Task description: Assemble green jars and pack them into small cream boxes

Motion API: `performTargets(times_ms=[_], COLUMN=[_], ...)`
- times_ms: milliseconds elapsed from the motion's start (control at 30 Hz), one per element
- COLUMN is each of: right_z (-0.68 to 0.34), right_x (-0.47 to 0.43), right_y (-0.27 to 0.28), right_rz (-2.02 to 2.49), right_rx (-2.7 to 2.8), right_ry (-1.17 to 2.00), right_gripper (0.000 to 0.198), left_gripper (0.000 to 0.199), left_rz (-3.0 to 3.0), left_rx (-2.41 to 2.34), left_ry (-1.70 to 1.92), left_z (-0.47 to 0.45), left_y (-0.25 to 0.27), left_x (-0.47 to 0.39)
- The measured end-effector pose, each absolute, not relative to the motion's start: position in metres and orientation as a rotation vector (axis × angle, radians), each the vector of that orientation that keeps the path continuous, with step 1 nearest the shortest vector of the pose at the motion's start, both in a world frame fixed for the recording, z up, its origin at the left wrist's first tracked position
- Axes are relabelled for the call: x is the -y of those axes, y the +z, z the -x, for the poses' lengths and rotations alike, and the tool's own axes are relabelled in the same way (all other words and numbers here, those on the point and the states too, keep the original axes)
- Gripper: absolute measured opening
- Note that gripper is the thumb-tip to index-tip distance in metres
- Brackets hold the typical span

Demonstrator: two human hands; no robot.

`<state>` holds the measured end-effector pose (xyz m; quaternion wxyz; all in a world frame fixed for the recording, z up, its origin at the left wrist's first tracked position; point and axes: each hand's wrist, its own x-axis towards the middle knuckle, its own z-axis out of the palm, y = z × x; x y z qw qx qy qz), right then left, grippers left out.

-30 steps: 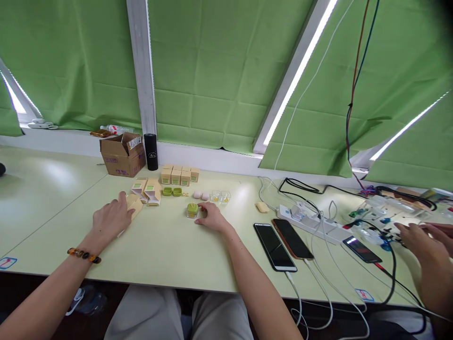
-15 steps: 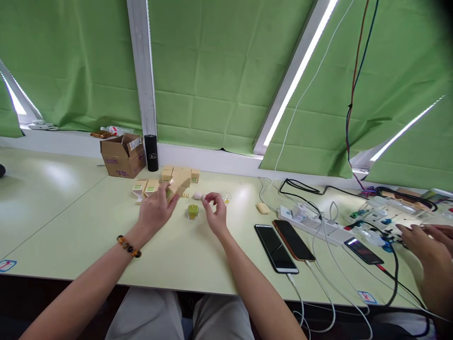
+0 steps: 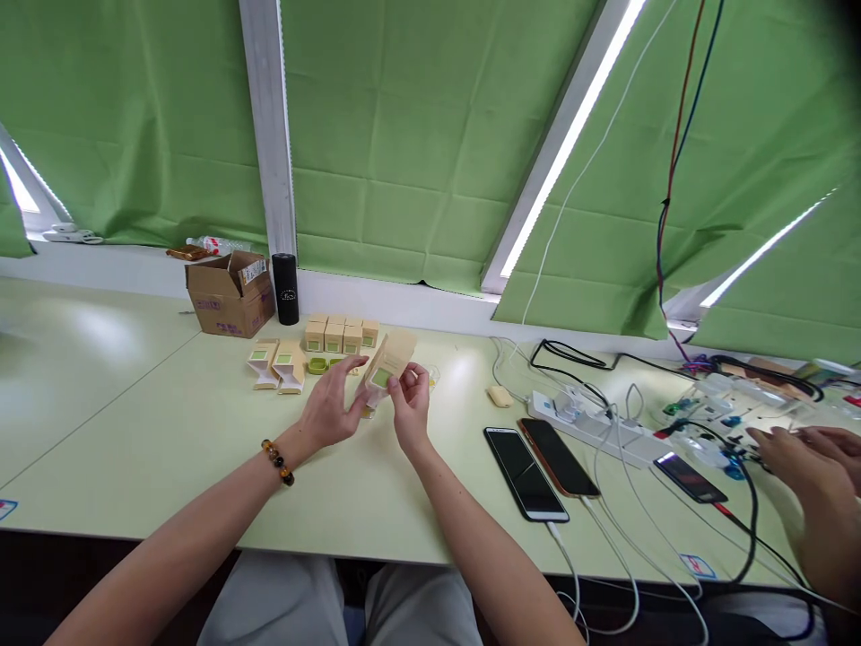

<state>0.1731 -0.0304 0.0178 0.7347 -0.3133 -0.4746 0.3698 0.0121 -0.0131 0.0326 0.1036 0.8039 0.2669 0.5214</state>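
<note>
Head view: at the frame's centre, your left hand [image 3: 331,411] and right hand [image 3: 410,408] pinch a kraft paper carton [image 3: 396,352] between thumbs and fingers, its flap up. Squeezing too hard could crease the thin walls; a dipping wrist could knock the mostly hidden small container [image 3: 368,414] just below. Counted: one carton held, two open cartons [image 3: 289,359] left of centre, four closed kraft boxes [image 3: 334,336] visible behind, two green trays [image 3: 317,366], one partly covered, three phones [image 3: 525,474] lower right.

Small carton [image 3: 398,350] — in both hands [image 3: 331,409] [image 3: 411,405]
</note>
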Motion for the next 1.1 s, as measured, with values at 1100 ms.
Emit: performTargets(times_ms=[1100], right_z=[-0.178], right_x=[0.033], right_y=[0.016], right_rz=[0.908], right_rx=[1.397], right_ry=[0.484], right_gripper=[0.025], left_gripper=[0.032], left_rz=[-2.086], left_rx=[-0.656], left_ry=[1.473], left_z=[-0.008], left_y=[0.016], left_x=[0.011])
